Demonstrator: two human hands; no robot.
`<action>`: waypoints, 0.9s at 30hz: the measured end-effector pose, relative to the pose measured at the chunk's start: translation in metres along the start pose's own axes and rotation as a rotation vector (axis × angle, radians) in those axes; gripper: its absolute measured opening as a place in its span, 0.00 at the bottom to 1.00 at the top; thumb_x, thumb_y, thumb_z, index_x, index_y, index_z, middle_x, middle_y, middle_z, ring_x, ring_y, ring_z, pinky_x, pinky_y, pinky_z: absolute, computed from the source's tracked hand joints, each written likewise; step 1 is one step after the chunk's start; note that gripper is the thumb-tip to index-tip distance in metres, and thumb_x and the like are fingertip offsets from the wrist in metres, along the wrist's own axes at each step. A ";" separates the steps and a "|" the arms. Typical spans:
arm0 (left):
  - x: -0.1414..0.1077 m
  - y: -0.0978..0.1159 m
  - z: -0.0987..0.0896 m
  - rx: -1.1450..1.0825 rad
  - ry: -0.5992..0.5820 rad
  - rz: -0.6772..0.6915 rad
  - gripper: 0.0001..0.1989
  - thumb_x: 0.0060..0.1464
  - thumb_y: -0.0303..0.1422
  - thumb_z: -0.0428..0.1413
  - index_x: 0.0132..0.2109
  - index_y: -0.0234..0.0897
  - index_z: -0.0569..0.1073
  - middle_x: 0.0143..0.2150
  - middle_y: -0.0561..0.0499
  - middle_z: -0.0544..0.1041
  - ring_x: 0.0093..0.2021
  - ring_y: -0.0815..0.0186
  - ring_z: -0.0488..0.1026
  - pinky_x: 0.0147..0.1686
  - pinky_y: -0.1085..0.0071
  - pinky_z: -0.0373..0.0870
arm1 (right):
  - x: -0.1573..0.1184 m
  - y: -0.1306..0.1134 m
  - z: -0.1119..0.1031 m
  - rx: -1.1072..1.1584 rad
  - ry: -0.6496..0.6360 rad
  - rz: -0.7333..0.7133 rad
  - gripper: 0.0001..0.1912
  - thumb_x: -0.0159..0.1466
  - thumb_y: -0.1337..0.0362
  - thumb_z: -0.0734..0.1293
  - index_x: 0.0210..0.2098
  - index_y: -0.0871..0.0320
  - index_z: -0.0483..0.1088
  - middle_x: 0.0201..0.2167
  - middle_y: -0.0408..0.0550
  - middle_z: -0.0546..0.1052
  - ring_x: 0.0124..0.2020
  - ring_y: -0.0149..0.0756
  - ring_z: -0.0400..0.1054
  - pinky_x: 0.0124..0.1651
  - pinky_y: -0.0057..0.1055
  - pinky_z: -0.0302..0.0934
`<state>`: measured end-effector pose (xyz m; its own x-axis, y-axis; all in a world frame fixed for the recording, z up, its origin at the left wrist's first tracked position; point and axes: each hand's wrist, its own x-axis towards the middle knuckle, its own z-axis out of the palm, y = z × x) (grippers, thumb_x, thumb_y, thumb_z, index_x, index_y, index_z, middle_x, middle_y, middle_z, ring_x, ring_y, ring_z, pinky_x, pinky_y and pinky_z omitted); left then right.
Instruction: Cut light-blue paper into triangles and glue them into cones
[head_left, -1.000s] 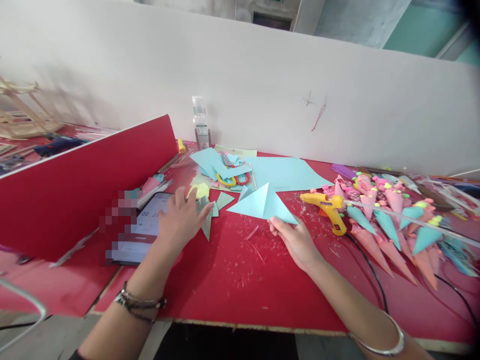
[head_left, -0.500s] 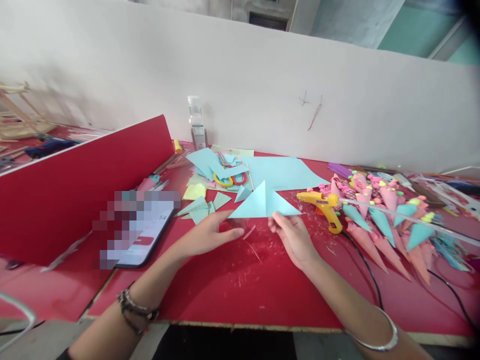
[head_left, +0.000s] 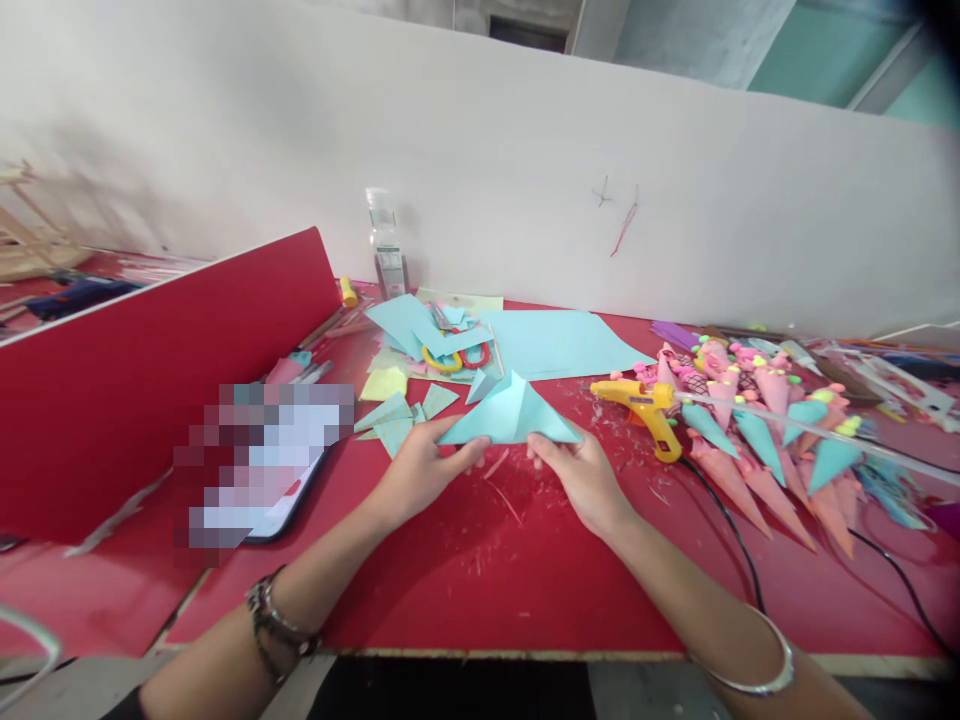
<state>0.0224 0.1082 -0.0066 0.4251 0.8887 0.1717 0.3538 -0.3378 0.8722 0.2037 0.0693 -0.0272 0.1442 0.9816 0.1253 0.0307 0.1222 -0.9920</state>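
Observation:
A folded triangle of light blue paper (head_left: 514,412) is held above the red table, its point facing away from me and a crease running down its middle. My left hand (head_left: 431,465) pinches its lower left edge, thumb on top. At the lower right edge, my right hand (head_left: 577,470) grips it between thumb and fingers. Just behind the triangle lies a small folded blue paper piece (head_left: 481,386). Thin paper offcuts (head_left: 504,500) are on the table between my hands.
A yellow glue gun (head_left: 637,405) lies to the right, beside several pink and blue paper cones (head_left: 761,445). Scissors (head_left: 442,358) rest among blue paper scraps, with a large blue sheet (head_left: 570,342) behind. A phone (head_left: 300,470), a red panel (head_left: 172,370) and a clear bottle (head_left: 387,250) stand leftward.
My left hand has come up to the paper and taken hold of its left edge. The triangle has shifted slightly left and now bends at its crease.

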 end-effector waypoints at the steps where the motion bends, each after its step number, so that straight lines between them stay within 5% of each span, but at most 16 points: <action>1: -0.001 0.001 0.000 -0.021 0.010 -0.006 0.13 0.50 0.40 0.52 0.26 0.34 0.70 0.22 0.54 0.72 0.23 0.71 0.67 0.26 0.76 0.65 | 0.000 -0.001 0.000 -0.011 -0.011 0.002 0.09 0.55 0.59 0.66 0.24 0.58 0.66 0.20 0.40 0.69 0.23 0.28 0.63 0.29 0.27 0.59; 10: 0.000 0.000 0.004 -0.032 0.061 0.046 0.10 0.48 0.37 0.55 0.29 0.34 0.73 0.27 0.51 0.76 0.28 0.67 0.71 0.30 0.73 0.66 | -0.004 -0.003 0.000 -0.106 -0.153 -0.053 0.09 0.56 0.58 0.65 0.25 0.58 0.67 0.20 0.42 0.70 0.23 0.29 0.64 0.29 0.27 0.60; 14: 0.002 -0.005 0.003 0.076 -0.022 0.064 0.12 0.49 0.36 0.53 0.24 0.34 0.73 0.19 0.53 0.73 0.23 0.69 0.69 0.26 0.74 0.64 | -0.006 -0.006 0.000 -0.201 -0.200 -0.101 0.07 0.57 0.60 0.65 0.27 0.57 0.70 0.22 0.42 0.72 0.24 0.31 0.66 0.29 0.27 0.61; 18: 0.002 -0.007 0.001 0.084 -0.090 0.137 0.10 0.50 0.35 0.53 0.27 0.34 0.73 0.24 0.51 0.75 0.27 0.68 0.70 0.30 0.74 0.64 | -0.008 -0.007 0.001 -0.257 -0.235 -0.125 0.06 0.56 0.61 0.65 0.28 0.57 0.71 0.23 0.42 0.73 0.26 0.31 0.67 0.29 0.27 0.61; 27: -0.001 0.000 0.004 -0.091 -0.210 0.125 0.05 0.48 0.28 0.50 0.28 0.35 0.70 0.27 0.53 0.74 0.27 0.70 0.69 0.29 0.76 0.65 | -0.006 -0.006 0.001 0.030 -0.227 -0.002 0.04 0.54 0.64 0.67 0.27 0.57 0.71 0.22 0.41 0.75 0.23 0.29 0.69 0.30 0.28 0.64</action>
<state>0.0252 0.1064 -0.0086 0.6280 0.7547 0.1901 0.2156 -0.4034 0.8892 0.2016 0.0632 -0.0220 -0.0822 0.9888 0.1242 0.0012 0.1247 -0.9922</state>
